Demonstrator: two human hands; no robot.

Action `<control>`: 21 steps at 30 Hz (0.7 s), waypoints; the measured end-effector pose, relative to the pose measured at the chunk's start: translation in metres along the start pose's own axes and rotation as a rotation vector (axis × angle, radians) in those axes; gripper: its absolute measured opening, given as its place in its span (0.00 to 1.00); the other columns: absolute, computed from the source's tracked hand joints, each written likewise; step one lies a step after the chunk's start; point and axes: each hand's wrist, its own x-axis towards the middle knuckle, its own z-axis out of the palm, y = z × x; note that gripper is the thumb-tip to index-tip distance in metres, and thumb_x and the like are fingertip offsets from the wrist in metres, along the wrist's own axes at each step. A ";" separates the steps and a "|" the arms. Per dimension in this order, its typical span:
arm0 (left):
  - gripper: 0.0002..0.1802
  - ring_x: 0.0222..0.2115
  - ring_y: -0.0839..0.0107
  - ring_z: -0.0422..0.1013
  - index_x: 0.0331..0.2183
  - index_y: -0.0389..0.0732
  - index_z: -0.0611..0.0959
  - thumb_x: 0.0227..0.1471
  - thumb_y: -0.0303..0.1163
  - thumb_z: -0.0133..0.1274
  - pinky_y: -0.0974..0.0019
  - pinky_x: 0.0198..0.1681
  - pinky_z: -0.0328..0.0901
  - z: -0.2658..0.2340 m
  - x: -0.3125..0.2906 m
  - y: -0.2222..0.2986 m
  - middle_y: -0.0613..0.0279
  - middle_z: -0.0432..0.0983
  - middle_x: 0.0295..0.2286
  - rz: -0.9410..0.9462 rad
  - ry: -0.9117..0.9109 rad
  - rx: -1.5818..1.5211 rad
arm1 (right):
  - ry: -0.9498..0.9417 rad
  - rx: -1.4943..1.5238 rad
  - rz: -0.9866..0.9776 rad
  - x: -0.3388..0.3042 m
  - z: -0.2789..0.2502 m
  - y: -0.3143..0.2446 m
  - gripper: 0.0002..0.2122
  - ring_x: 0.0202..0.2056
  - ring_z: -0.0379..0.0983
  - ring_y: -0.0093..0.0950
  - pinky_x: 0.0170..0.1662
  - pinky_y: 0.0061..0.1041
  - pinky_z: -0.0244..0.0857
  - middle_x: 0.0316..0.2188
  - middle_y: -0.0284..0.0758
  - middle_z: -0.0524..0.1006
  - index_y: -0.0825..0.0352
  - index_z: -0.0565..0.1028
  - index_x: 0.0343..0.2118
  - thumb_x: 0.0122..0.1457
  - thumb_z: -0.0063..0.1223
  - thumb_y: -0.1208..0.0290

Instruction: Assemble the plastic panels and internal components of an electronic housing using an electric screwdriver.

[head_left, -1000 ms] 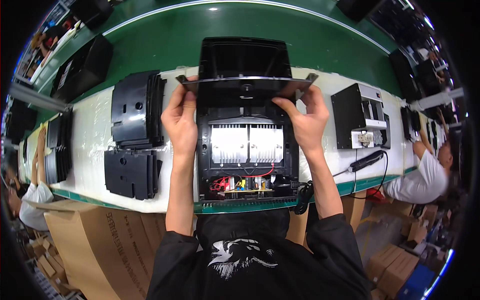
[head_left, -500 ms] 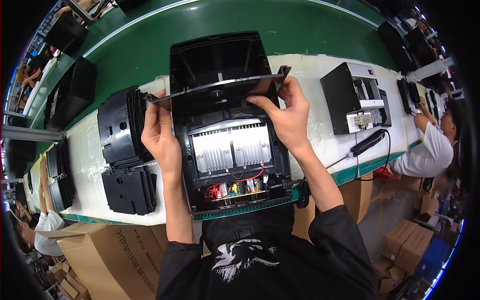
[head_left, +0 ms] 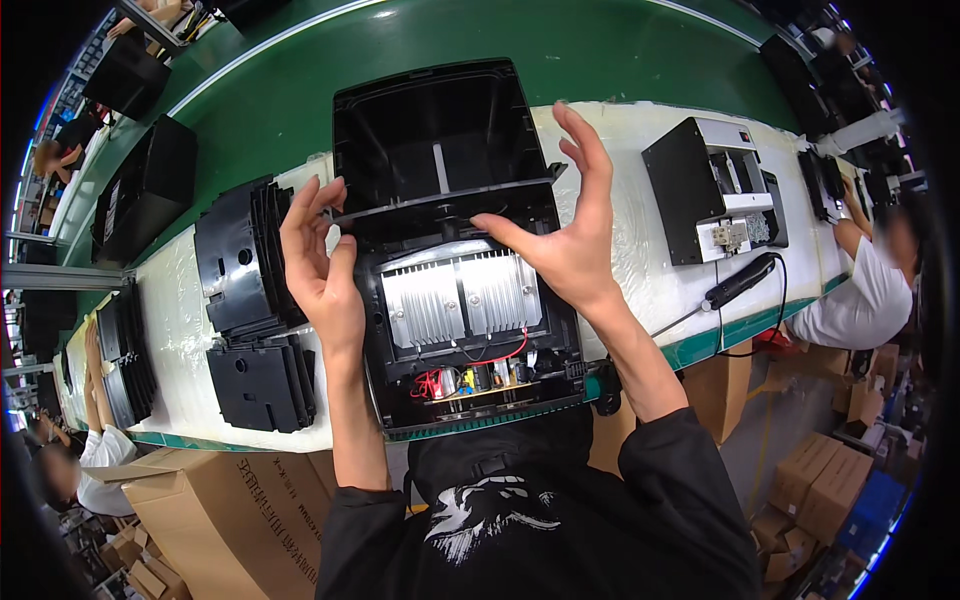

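Note:
A black plastic housing [head_left: 430, 110] lies in front of me, its inside facing up. Across its middle stands a thin black panel [head_left: 400, 210], seen almost edge-on. My left hand [head_left: 328, 275] is at the panel's left end, fingers bent and apart from the thumb. At the other end my right hand [head_left: 575, 250] is spread, its thumb by the panel's near face and its fingers raised. Neither hand grips the panel; light contact I cannot make out. On the near side of the panel sit silver finned heat sinks [head_left: 425, 300] and a circuit board [head_left: 470, 390] with red wires [head_left: 428, 384].
Stacks of black panels [head_left: 240, 260] lie to the left. A black-and-white screw feeder [head_left: 685, 190] and a corded electric screwdriver [head_left: 740, 285] are at the right. Beyond the worktop is a green surface [head_left: 640, 60]. Cardboard boxes [head_left: 220, 500] stand below; co-workers sit either side.
The panel, held up by both hands before, is now lower and nearer, down in the housing. Both hands have loosened, and the right fingers have lifted and spread.

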 end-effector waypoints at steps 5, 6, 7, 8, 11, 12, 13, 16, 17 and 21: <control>0.22 0.45 0.66 0.65 0.41 0.37 0.75 0.40 0.14 0.42 0.66 0.50 0.57 -0.007 0.001 -0.003 0.59 0.70 0.42 0.151 -0.096 0.206 | -0.047 -0.151 -0.212 0.003 0.003 -0.004 0.23 0.50 0.62 0.36 0.52 0.31 0.57 0.46 0.38 0.68 0.66 0.72 0.41 0.37 0.64 0.75; 0.19 0.44 0.64 0.65 0.38 0.39 0.77 0.40 0.15 0.44 0.66 0.49 0.57 -0.005 0.001 0.003 0.58 0.70 0.41 0.190 -0.119 0.292 | -0.053 -0.147 -0.212 0.003 0.004 -0.004 0.23 0.50 0.62 0.36 0.52 0.31 0.57 0.46 0.38 0.68 0.66 0.72 0.41 0.37 0.64 0.75; 0.19 0.44 0.64 0.65 0.37 0.40 0.78 0.40 0.15 0.45 0.67 0.47 0.58 -0.003 0.001 0.004 0.58 0.70 0.41 0.200 -0.107 0.326 | -0.061 -0.185 -0.224 0.002 0.005 -0.003 0.18 0.48 0.64 0.35 0.50 0.31 0.59 0.41 0.37 0.71 0.66 0.74 0.37 0.37 0.63 0.77; 0.18 0.43 0.64 0.66 0.35 0.42 0.79 0.40 0.15 0.46 0.67 0.46 0.60 -0.001 0.002 0.005 0.58 0.69 0.41 0.210 -0.095 0.360 | -0.068 -0.222 -0.236 0.002 0.006 -0.003 0.14 0.46 0.66 0.35 0.47 0.30 0.60 0.36 0.35 0.74 0.66 0.76 0.32 0.37 0.61 0.78; 0.18 0.42 0.63 0.66 0.34 0.44 0.80 0.40 0.15 0.48 0.67 0.41 0.62 -0.002 0.002 0.009 0.58 0.69 0.41 0.269 -0.151 0.541 | -0.053 -0.298 -0.272 0.008 0.003 0.000 0.10 0.40 0.68 0.32 0.41 0.29 0.59 0.23 0.31 0.74 0.65 0.76 0.26 0.36 0.62 0.76; 0.18 0.42 0.63 0.66 0.34 0.44 0.80 0.40 0.15 0.48 0.67 0.41 0.62 0.000 0.002 0.011 0.58 0.69 0.41 0.262 -0.148 0.543 | -0.074 -0.350 -0.273 0.010 0.003 0.001 0.09 0.38 0.69 0.31 0.40 0.28 0.58 0.20 0.30 0.74 0.65 0.76 0.23 0.36 0.62 0.75; 0.18 0.41 0.62 0.66 0.33 0.44 0.81 0.40 0.15 0.48 0.66 0.40 0.63 0.002 0.002 0.013 0.59 0.69 0.41 0.262 -0.153 0.568 | -0.038 -0.386 -0.305 0.012 0.003 0.000 0.08 0.36 0.69 0.30 0.38 0.28 0.56 0.18 0.29 0.73 0.64 0.75 0.20 0.35 0.63 0.73; 0.18 0.41 0.61 0.65 0.33 0.45 0.81 0.40 0.14 0.49 0.65 0.38 0.64 0.001 0.002 0.010 0.59 0.69 0.40 0.269 -0.157 0.588 | -0.030 -0.431 -0.278 0.012 0.005 -0.003 0.08 0.35 0.70 0.29 0.38 0.28 0.56 0.18 0.29 0.74 0.64 0.76 0.20 0.35 0.63 0.72; 0.18 0.40 0.61 0.66 0.34 0.45 0.81 0.39 0.14 0.48 0.65 0.37 0.64 0.001 0.002 0.008 0.59 0.69 0.40 0.293 -0.154 0.614 | -0.032 -0.430 -0.279 0.012 0.006 -0.004 0.08 0.35 0.70 0.29 0.38 0.28 0.56 0.18 0.29 0.74 0.64 0.76 0.20 0.35 0.63 0.72; 0.18 0.39 0.60 0.66 0.34 0.44 0.80 0.39 0.14 0.48 0.64 0.37 0.63 0.000 0.001 0.010 0.59 0.70 0.38 0.300 -0.165 0.633 | -0.037 -0.470 -0.248 0.011 0.008 -0.005 0.08 0.34 0.70 0.28 0.37 0.28 0.57 0.18 0.29 0.74 0.64 0.76 0.19 0.34 0.64 0.71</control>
